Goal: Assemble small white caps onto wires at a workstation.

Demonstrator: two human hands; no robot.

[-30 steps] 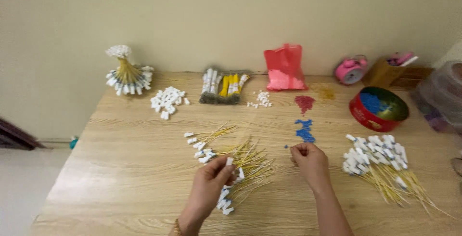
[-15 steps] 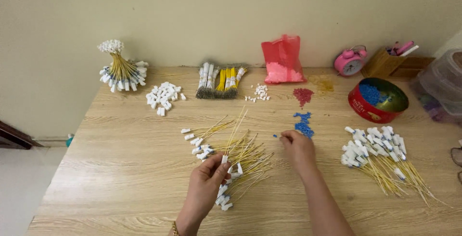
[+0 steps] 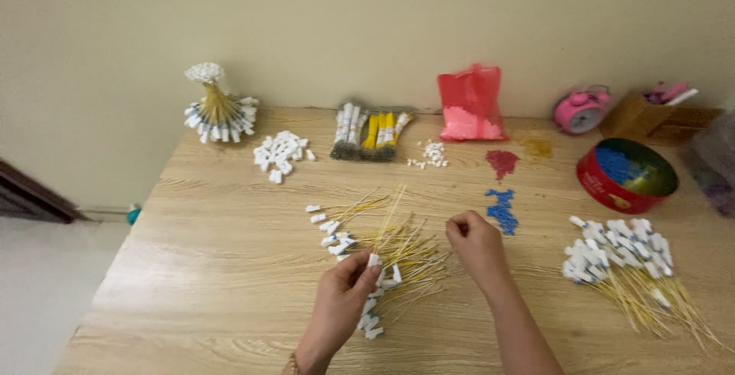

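Note:
My left hand [image 3: 341, 302] pinches a thin yellow stick with a white tip [image 3: 373, 260] over a loose pile of yellow sticks [image 3: 406, 249] in the middle of the wooden table [image 3: 191, 268]. My right hand [image 3: 476, 246] hovers just right of that pile with thumb and fingers pinched together; anything between them is too small to see. A small heap of blue beads [image 3: 501, 210] lies just beyond the right hand. Short white tube pieces [image 3: 329, 229] are scattered left of the sticks.
To the right lie a heap of white-tipped sticks [image 3: 620, 256] and a red round tin [image 3: 612, 191] holding blue and green beads. Along the wall stand a stick bundle [image 3: 216, 107], white pieces [image 3: 279, 149], bundles [image 3: 367, 130], a pink bag [image 3: 471, 107], red beads [image 3: 501, 162] and a pink clock [image 3: 582, 109].
My right hand has drifted slightly left from beside the blue beads toward the stick pile. My left hand stays at the pile with the white-tipped stick. The view has shifted a little.

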